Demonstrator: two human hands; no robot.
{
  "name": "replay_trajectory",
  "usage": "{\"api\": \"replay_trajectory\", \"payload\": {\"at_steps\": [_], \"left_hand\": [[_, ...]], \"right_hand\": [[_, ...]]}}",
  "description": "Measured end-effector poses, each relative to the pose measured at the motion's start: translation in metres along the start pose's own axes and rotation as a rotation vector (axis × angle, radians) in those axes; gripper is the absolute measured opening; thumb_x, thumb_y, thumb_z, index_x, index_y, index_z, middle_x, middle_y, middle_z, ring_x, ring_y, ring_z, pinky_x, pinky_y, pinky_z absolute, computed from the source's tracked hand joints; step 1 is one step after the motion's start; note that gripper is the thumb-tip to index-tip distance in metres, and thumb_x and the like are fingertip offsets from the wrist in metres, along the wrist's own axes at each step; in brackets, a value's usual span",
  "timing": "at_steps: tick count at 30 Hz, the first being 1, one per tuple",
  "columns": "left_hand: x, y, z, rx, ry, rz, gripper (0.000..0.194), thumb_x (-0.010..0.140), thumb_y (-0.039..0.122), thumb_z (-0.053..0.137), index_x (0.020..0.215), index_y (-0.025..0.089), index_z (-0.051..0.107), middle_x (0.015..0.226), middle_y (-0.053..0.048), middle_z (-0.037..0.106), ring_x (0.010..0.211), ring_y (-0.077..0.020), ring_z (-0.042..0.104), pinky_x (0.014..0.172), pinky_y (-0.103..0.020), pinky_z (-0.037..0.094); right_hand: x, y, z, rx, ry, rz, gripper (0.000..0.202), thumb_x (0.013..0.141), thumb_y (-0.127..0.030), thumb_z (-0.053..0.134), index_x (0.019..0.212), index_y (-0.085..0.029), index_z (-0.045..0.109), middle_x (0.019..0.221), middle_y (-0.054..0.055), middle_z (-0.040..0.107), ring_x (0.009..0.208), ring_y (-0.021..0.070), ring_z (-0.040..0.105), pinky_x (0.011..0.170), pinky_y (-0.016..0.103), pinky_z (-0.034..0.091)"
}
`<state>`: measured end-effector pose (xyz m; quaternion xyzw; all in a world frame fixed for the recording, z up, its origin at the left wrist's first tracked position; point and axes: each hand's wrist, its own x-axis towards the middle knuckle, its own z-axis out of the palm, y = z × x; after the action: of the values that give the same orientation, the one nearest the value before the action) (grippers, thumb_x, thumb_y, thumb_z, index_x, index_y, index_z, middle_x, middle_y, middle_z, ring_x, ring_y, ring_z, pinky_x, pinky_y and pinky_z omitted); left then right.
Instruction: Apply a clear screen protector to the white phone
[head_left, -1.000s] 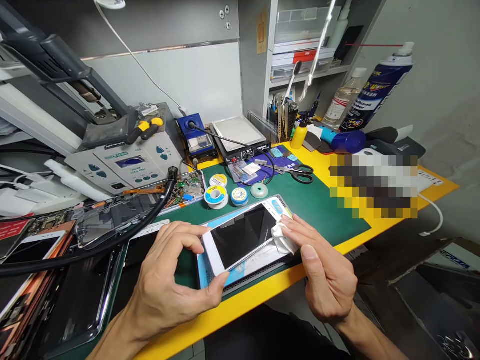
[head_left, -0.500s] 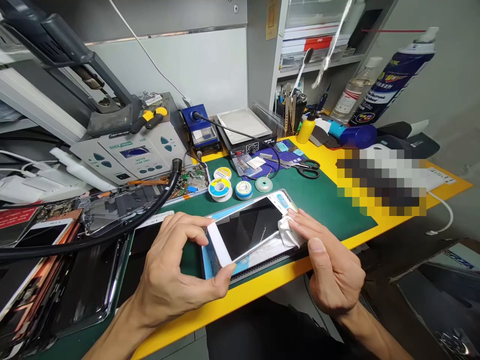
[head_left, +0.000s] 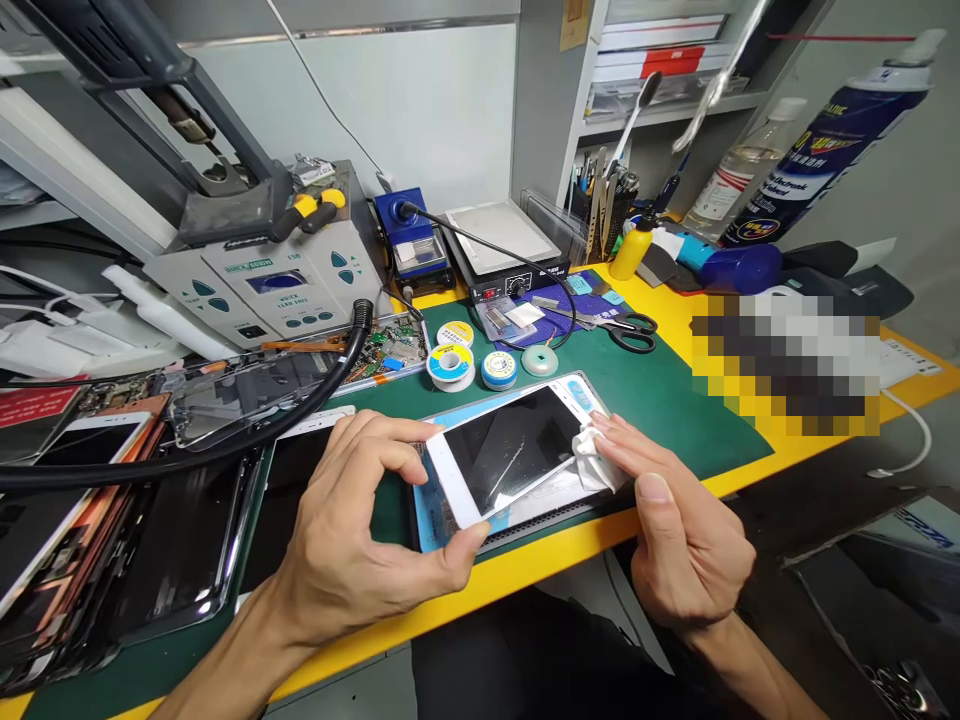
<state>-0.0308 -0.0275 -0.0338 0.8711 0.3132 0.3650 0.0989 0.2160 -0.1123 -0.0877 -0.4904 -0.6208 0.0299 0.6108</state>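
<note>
Labels: the station at far left reads "QUICK", "LEAD FREE" and "ESD". The spray can at far right has "Electronic" in white on blue; other lines too small. Spool and tin labels not legible.

Left hand has the phone by its left end, thumb on the near corner, forefinger on the far one, opened to the phone's width. Right hand is over the white cloth at the phone's right end, fingers extended on it, thumb apart. Can't tell if the cloth is pinched between fingers.

Phone is white-framed, dark screen up, over a blue-and-white base on the green mat, near side of the desk. Scissors lie beyond it to the right.

Vs the earlier frames: view has shifted, so hands and phone sit further right in it. Same left hold, cloth still at the same end. Bright streak on the screen looks longer.

Phone's right end partly covered by cloth and fingers. Item at right on the desk is pixelated. Phone stack cut off at left edge.
</note>
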Motion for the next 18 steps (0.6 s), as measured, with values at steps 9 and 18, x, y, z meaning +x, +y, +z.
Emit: {"api": "replay_trajectory", "payload": {"at_steps": [9, 18], "left_hand": [[0.0000, 0.0006, 0.0017, -0.017, -0.018, 0.001, 0.046, 0.072, 0.028, 0.082, 0.098, 0.026, 0.044, 0.112, -0.011, 0.064, 0.099, -0.0299, 0.062, 0.089, -0.056, 0.049], [0.0028, 0.0036, 0.0002, 0.015, -0.018, 0.036, 0.044, 0.073, 0.024, 0.081, 0.097, 0.025, 0.045, 0.115, -0.013, 0.063, 0.101, -0.0302, 0.059, 0.080, -0.052, 0.050]], "right_hand": [[0.0016, -0.0012, 0.0035, -0.043, 0.005, -0.013, 0.042, 0.094, -0.004, 0.046, 0.123, -0.013, 0.075, 0.121, 0.013, 0.075, 0.116, 0.0327, 0.069, 0.101, 0.055, 0.054], [0.0040, -0.0048, 0.0020, -0.071, -0.020, -0.024, 0.043, 0.092, -0.001, 0.045, 0.121, -0.012, 0.075, 0.121, 0.014, 0.075, 0.118, 0.0312, 0.069, 0.103, 0.054, 0.054]]}}
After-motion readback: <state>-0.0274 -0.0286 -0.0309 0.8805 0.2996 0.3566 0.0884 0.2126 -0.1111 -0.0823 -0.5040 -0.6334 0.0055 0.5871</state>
